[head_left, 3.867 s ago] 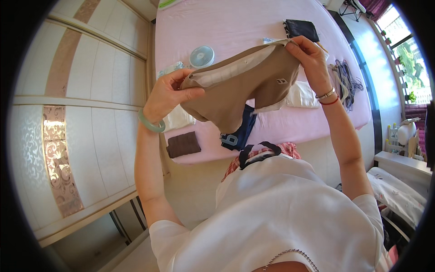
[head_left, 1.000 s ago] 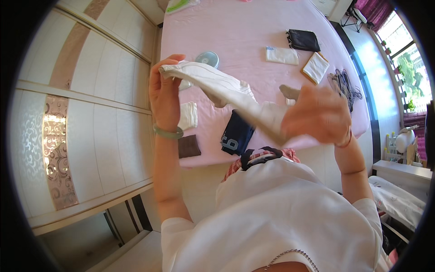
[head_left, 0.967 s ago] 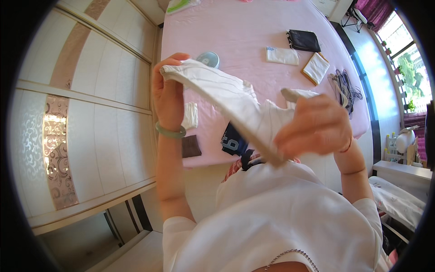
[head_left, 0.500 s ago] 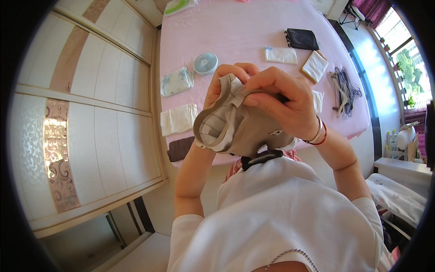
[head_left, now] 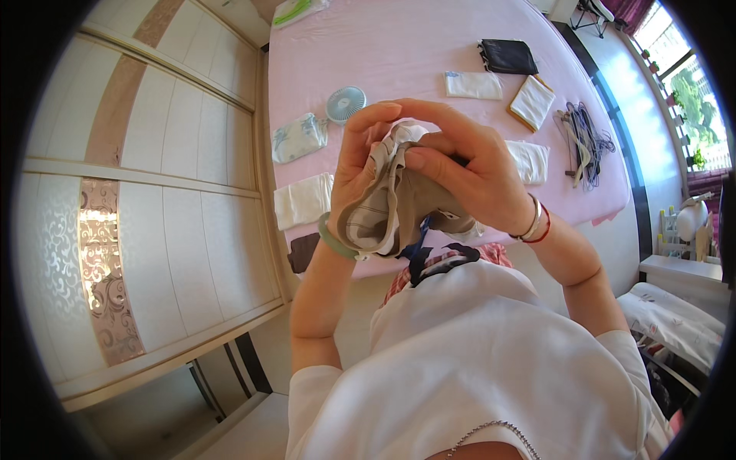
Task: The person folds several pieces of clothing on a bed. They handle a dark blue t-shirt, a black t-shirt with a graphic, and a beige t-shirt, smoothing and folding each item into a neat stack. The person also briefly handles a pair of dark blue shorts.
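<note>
Held up in front of my chest is a taupe cloth cap [head_left: 418, 195], crumpled, with its pale, dark-seamed lining showing on the left. My left hand [head_left: 360, 153] grips its left side; some of those fingers are behind the cloth. My right hand [head_left: 479, 165] pinches the upper edge, its thumb pressed on the front and its fingers arched over the top. The fingertips of both hands come together above the cap. Below it, a dark blue and black strip of cloth [head_left: 441, 261] shows against my white shirt; whether it is joined to the cap, I cannot tell.
On the pink-covered bed [head_left: 399, 54] lie folded cloths, including a cream one [head_left: 303, 201] and a black one [head_left: 507, 57]. A small blue fan [head_left: 346, 105] and a bundle of hangers [head_left: 586, 142] are there too. A wardrobe [head_left: 184, 230] stands left.
My right hand has moved slightly left and its fingers now arch over the cap's top. The cap is bunched narrower, and dark blue cloth shows beneath it.
</note>
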Tool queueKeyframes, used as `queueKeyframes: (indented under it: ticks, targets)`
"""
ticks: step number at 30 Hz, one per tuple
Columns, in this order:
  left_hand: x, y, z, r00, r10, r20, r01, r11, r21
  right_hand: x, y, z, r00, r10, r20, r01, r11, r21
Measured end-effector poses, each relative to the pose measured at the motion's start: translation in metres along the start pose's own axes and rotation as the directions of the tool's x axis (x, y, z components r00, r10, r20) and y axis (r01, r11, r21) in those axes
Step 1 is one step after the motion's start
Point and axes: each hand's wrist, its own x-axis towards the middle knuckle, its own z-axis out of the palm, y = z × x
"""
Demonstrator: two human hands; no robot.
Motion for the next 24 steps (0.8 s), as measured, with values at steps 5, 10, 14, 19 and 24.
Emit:
queueKeyframes:
  ticks: [5, 10, 14, 19, 24]
  targets:
    - [0.010, 0.021, 0.015, 0.999, -0.036, 0.020, 0.036, 0.999, -0.001, 0.002, -0.005, -0.007, 0.987, 0.112, 0.112, -0.112, 0.994, -0.010]
    - [0.013, 0.051, 0.001, 0.972, -0.221, -0.084, 0.236, 0.881, 0.410, -0.001, 0.000, -0.001, 0.993, 0.111, -0.046, -0.113, 0.992, -0.062]
    - [0.012, 0.066, 0.015, 0.957, -0.259, -0.130, 0.272, 0.646, 0.714, -0.002, 0.015, 0.003, 0.987, 0.106, -0.118, -0.119, 0.987, -0.112]
    - [0.010, 0.059, 0.033, 0.965, -0.218, -0.149, 0.193, 0.194, 0.962, 0.000, 0.024, 0.004, 0.978, 0.147, -0.144, -0.141, 0.989, 0.054]
    - [0.007, 0.032, 0.021, 0.997, 0.072, -0.036, 0.010, 0.330, 0.944, 0.001, 0.026, -0.002, 0.975, 0.172, -0.139, -0.159, 0.982, 0.102]
